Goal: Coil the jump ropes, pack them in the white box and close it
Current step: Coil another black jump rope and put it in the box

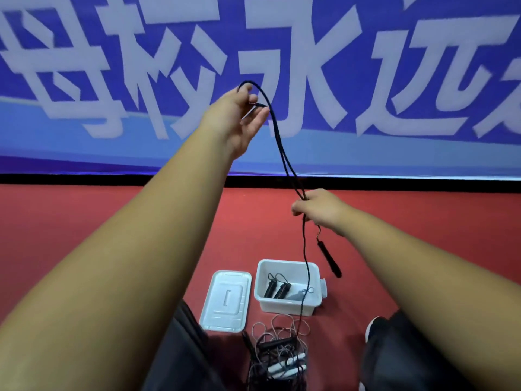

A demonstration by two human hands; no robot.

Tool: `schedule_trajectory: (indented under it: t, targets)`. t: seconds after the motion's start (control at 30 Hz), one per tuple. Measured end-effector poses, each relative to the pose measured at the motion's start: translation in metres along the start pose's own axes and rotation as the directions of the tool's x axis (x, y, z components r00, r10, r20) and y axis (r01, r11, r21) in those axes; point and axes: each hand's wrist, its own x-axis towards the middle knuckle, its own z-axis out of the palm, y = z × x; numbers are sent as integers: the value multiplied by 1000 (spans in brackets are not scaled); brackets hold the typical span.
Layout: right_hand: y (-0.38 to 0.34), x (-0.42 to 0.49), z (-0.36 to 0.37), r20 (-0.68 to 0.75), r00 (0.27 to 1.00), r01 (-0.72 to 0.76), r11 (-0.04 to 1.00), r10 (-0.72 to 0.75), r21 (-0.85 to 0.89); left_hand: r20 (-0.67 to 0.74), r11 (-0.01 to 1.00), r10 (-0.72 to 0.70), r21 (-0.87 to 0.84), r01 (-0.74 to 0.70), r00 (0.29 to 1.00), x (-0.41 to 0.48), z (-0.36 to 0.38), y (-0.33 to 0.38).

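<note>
Black jump rope (282,156) hung doubled from raised left hand (244,114), pinched at bend. Strands ran down into gripping right hand (320,208); handle (329,259) dangled below. On floor: lid (225,300), tangled ropes (277,349), open white box (287,306) holding rope.

Left hand (242,114) raised pinching black jump rope (284,153), right hand (318,207) gripping it lower, open white box (287,304) below
</note>
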Motion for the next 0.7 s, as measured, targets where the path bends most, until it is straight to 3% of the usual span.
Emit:
schedule_trajectory:
  t: [0.2, 0.37, 0.43, 0.5, 0.57, 0.63, 0.7]
  targets:
    - [-29, -15, -23, 81, 996, -47, 978, 31, 205, -142, 996, -3, -88, -9, 990, 9, -18, 5]
    - [-61, -24, -29, 111, 994, -45, 878, -9, 476, -172, 998, -63, -5, 63, 983, 20, -46, -7]
    - [-73, -25, -29, 100, 995, -37, 848, -19, 529, -169, 984, -123, 111, 143, 978, 19, -58, -17]
    - [-84, -26, -27, 106, 994, -42, 833, -20, 552, -145, 914, -212, 321, 249, 966, 13, -71, -31]
    - [-94, -25, -24, 107, 994, -55, 821, -7, 569, -80, 767, -308, 568, 297, 948, 3, -84, -47]
    - [-101, -23, -21, 101, 995, -74, 793, 16, 605, 5, 591, -423, 760, 272, 906, -8, -96, -64]
    - [-104, -19, -20, 97, 994, -100, 753, 48, 651, 65, 488, -521, 841, 235, 851, -18, -106, -81]
